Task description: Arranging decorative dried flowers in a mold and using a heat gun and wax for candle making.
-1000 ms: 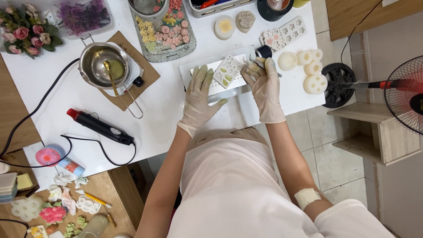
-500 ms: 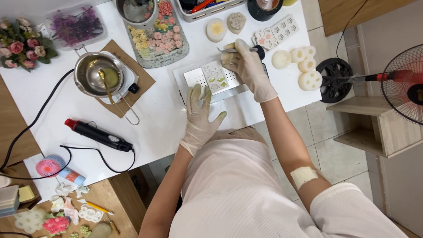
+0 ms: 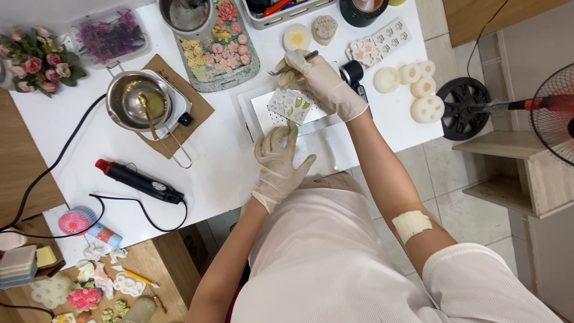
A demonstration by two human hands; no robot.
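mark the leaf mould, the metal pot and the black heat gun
leaf mould (image 3: 291,105), head view: its pale face beside the green-filled cavities.
metal pot (image 3: 122,104), head view: its inner wall.
black heat gun (image 3: 143,182), head view: middle of its barrel.

A clear plastic box (image 3: 109,36), squarish with rounded corners and filled with purple dried flowers, stands on the white table at about eleven o'clock. At nine o'clock, a small pale label (image 3: 159,186) sits on the black body of the heat tool. Towards eight o'clock, at the table's edge, lies a small blue and red-orange packet (image 3: 104,234). No signs or screens show.
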